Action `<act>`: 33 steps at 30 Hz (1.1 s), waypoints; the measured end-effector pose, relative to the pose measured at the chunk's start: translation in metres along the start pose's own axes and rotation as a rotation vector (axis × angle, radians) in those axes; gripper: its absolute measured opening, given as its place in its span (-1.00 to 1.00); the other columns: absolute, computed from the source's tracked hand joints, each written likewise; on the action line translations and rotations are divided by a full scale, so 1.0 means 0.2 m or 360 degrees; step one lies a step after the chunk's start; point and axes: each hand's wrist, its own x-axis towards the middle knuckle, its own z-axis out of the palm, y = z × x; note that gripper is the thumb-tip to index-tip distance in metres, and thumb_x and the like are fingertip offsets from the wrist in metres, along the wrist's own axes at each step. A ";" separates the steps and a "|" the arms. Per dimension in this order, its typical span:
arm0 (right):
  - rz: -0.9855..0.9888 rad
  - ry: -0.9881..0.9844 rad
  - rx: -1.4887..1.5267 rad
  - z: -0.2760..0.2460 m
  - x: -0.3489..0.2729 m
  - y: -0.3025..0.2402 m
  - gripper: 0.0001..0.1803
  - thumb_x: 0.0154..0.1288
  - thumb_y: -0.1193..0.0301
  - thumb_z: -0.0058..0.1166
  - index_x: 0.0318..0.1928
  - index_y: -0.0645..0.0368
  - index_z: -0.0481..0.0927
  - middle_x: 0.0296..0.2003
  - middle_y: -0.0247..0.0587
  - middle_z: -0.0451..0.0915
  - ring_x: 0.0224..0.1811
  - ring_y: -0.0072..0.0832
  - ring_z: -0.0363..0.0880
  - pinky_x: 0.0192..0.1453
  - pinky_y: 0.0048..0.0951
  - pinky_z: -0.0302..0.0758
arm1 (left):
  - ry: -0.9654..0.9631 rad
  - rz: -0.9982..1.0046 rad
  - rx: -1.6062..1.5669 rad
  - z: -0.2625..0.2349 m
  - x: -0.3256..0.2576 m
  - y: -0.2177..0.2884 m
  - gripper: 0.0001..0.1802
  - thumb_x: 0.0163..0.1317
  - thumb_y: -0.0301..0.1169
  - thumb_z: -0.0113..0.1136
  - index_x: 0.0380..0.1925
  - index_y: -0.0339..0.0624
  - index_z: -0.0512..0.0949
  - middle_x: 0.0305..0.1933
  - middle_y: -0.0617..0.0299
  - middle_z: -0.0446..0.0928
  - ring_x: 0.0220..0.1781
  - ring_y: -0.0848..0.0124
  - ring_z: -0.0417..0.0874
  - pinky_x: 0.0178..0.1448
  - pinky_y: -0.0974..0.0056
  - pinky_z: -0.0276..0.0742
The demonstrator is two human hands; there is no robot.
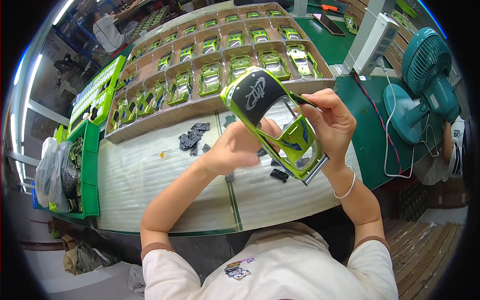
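Observation:
A bright green toy car body shell [295,132] with a black front panel is held tilted above the table. My left hand [235,147] is closed on its left side, some fingers hidden behind the shell. My right hand [330,117] pinches a small black plastic part [306,101] against the shell's right edge. Loose black plastic parts [192,137] lie in a pile left of my hands. Another black part [279,175] rests on the table below the shell.
A divided cardboard tray [215,102] of green car shells spans the far side. At left stands a green crate [91,170] with plastic bags. A teal fan [425,75], a power strip [382,42] and cables are at right. A phone [328,24] lies far right.

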 end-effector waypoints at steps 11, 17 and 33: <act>0.0018 -0.0128 -0.0050 0.00 -0.01 0.01 -0.80 -0.03 0.67 0.17 -0.31 0.24 0.58 -0.35 -0.27 0.53 -0.32 -0.61 0.53 -0.29 -0.62 0.56 | 0.0078 -0.0092 0.0350 0.00 -0.02 0.01 -0.55 -0.29 -0.23 0.50 -0.57 -0.11 0.37 -0.32 0.21 0.46 -0.22 0.41 0.43 -0.20 0.31 0.28; -0.0031 -0.0123 -0.0073 0.00 -0.01 0.00 -0.80 -0.04 0.66 0.19 -0.32 0.24 0.59 -0.36 -0.28 0.53 -0.32 -0.61 0.53 -0.29 -0.63 0.55 | 0.0148 -0.0116 0.0446 0.03 -0.03 0.03 -0.61 -0.29 -0.28 0.45 -0.53 -0.17 0.43 -0.37 0.24 0.44 -0.28 0.43 0.42 -0.24 0.34 0.29; 0.0232 -0.0534 -0.0029 0.01 -0.01 0.00 -0.68 0.32 0.32 -0.16 -0.15 0.27 0.57 -0.18 -0.19 0.44 -0.10 -0.50 0.42 0.00 -0.48 0.38 | 0.0360 0.0100 0.0284 0.01 0.04 0.05 0.20 -0.49 0.04 0.51 0.18 -0.22 0.11 0.23 0.07 0.18 0.24 0.27 0.27 0.28 0.11 0.24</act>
